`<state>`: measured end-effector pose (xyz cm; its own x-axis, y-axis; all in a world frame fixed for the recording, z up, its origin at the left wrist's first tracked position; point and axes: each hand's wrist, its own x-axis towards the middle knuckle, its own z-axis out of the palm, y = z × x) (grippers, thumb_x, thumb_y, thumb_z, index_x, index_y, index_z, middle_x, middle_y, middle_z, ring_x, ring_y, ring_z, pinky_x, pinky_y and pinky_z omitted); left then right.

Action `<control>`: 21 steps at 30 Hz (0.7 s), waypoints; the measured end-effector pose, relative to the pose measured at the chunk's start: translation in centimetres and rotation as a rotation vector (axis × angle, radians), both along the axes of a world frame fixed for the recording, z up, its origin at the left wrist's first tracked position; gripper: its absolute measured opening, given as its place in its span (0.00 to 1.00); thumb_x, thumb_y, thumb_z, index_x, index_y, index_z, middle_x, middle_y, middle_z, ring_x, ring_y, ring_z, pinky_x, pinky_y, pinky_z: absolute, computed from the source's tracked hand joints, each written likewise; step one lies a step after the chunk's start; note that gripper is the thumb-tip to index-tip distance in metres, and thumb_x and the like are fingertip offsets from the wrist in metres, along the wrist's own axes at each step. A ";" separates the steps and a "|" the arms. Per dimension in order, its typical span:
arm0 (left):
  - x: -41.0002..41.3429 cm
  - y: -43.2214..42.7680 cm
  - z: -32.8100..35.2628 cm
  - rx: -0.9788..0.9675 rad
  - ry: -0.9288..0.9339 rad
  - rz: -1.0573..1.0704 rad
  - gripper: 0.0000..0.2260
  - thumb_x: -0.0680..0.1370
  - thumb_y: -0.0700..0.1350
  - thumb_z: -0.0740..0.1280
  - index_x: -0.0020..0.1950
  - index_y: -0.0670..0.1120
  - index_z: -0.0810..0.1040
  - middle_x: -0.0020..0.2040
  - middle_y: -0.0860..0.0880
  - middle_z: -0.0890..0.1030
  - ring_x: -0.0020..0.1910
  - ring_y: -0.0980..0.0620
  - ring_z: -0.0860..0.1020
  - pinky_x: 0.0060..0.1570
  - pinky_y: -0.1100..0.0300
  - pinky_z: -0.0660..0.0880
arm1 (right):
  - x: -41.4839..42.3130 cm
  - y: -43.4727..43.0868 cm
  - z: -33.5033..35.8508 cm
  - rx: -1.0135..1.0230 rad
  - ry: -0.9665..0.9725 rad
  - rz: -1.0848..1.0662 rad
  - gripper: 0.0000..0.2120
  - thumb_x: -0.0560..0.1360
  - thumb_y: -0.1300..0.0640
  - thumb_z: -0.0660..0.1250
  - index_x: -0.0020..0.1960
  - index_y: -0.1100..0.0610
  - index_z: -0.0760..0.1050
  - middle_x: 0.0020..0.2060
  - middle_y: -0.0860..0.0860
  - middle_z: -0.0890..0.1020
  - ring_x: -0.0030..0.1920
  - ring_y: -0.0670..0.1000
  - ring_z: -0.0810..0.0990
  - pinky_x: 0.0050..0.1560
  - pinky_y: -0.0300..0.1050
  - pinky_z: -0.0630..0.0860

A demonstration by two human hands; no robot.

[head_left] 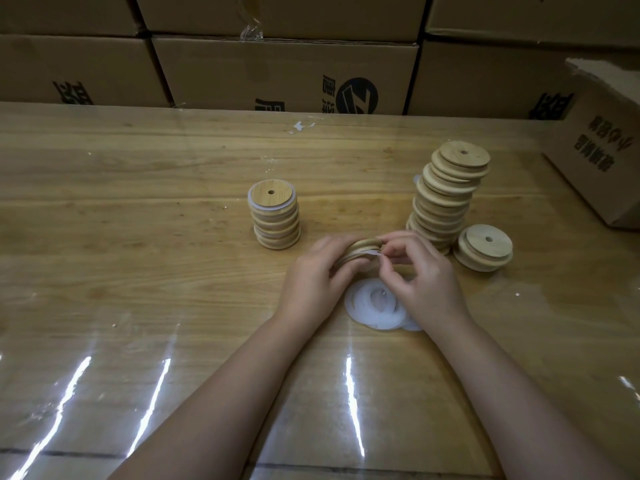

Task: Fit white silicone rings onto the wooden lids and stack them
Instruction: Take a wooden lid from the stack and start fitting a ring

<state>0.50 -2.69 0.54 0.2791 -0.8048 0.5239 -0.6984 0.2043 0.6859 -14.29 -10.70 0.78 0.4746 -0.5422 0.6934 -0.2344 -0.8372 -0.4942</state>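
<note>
The left hand [317, 271] curls round a wooden lid [360, 247], holding it tilted on edge just above the counter [138, 271]. The right hand [420, 275] meets it from the other side, with thumb and fingertips pinching a white ring [376, 252] against the lid's rim. The fingers cover most of the ring, so how far it is seated cannot be told.

Just below the hands, partly hidden by the right wrist, a loose pile of rings [363, 313] lies flat on the counter. To the left and a little farther back stands a short stack [275, 216] of lids, upright, with white showing under its top lid. Near the right hand a tall stack [446, 195] leans, its upper lids slid askew. Just beside its base a separate lid [485, 247] lies flat.

A side carton [602, 150] sits at the right edge of the counter, well apart from the hands. A wall of cardboard boxes [284, 74] lines the far edge. Clear film [86, 382] covers the counter and throws streaks of glare.
</note>
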 end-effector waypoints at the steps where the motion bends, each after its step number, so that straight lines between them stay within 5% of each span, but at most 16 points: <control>1: 0.0 0.0 -0.1 -0.004 0.000 0.004 0.13 0.74 0.49 0.68 0.58 0.50 0.79 0.49 0.58 0.77 0.47 0.63 0.75 0.44 0.64 0.73 | 0.0 0.0 0.0 0.005 0.000 -0.008 0.03 0.71 0.66 0.68 0.44 0.64 0.75 0.47 0.53 0.81 0.44 0.45 0.79 0.41 0.44 0.79; 7: -0.1 -0.1 0.0 -0.036 0.002 -0.001 0.12 0.74 0.47 0.69 0.56 0.48 0.80 0.47 0.64 0.75 0.46 0.71 0.72 0.44 0.73 0.68 | 0.1 0.0 0.0 0.038 -0.014 -0.019 0.04 0.70 0.69 0.69 0.44 0.64 0.75 0.47 0.54 0.81 0.45 0.45 0.78 0.42 0.41 0.78; 21: 0.1 0.0 0.0 -0.055 0.043 -0.029 0.11 0.74 0.41 0.71 0.56 0.45 0.80 0.47 0.60 0.77 0.46 0.69 0.74 0.45 0.74 0.67 | 0.0 -0.1 0.3 0.002 0.022 -0.013 0.04 0.70 0.71 0.68 0.44 0.66 0.75 0.46 0.55 0.80 0.43 0.50 0.80 0.40 0.46 0.78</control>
